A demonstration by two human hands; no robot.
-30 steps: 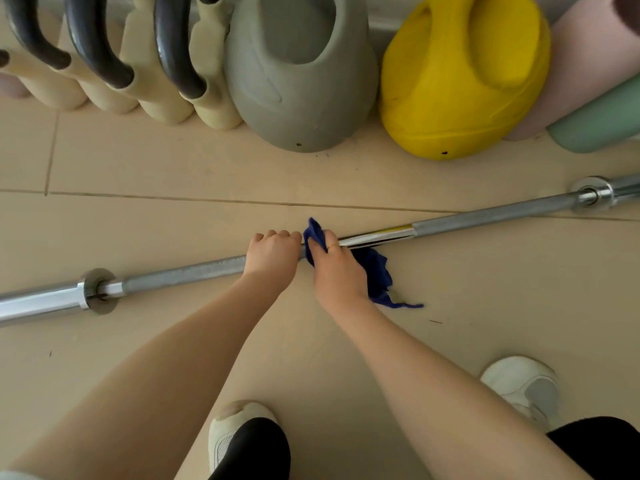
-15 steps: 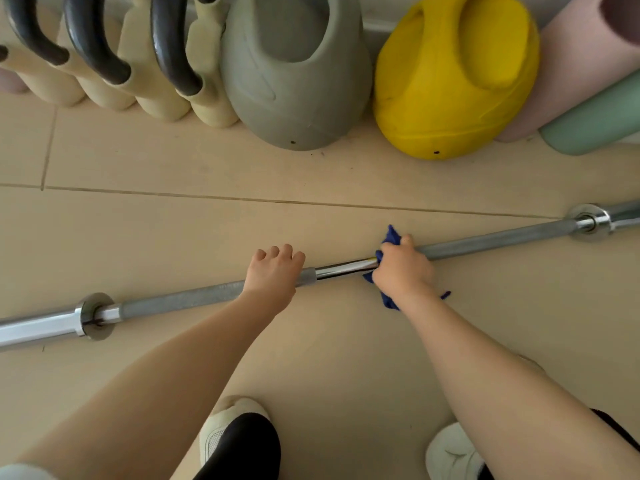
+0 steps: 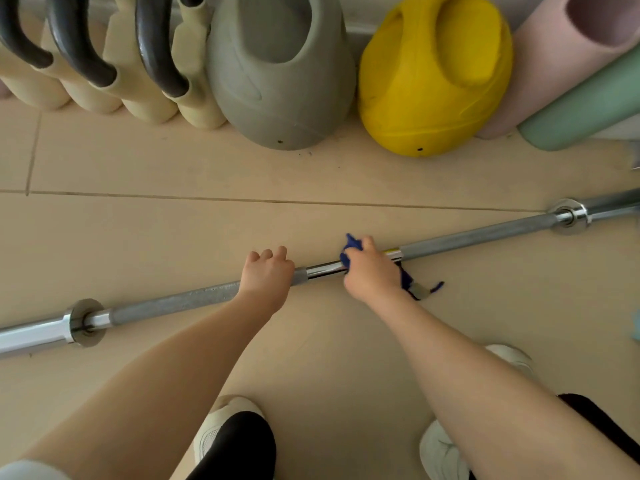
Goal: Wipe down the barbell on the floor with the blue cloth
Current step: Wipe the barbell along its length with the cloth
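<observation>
A long steel barbell (image 3: 478,239) lies slantwise across the tiled floor, its collars near the left and right edges. My left hand (image 3: 266,277) grips the shaft near its middle, fingers curled over the bar. Just to its right, my right hand (image 3: 372,271) holds the blue cloth (image 3: 351,245) wrapped around the shiny smooth part of the shaft. A loose tail of the cloth trails on the floor behind my right wrist. Most of the cloth is hidden under the hand.
Along the wall stand a grey kettlebell (image 3: 280,74), a yellow kettlebell (image 3: 433,77), several cream kettlebells with black handles (image 3: 145,71), and pink (image 3: 554,60) and green (image 3: 581,109) foam rollers. My white shoes (image 3: 221,431) are at the bottom.
My right hand slid the cloth to the right along the shaft, then came back left a little toward my left hand. The left hand kept its grip in place.
</observation>
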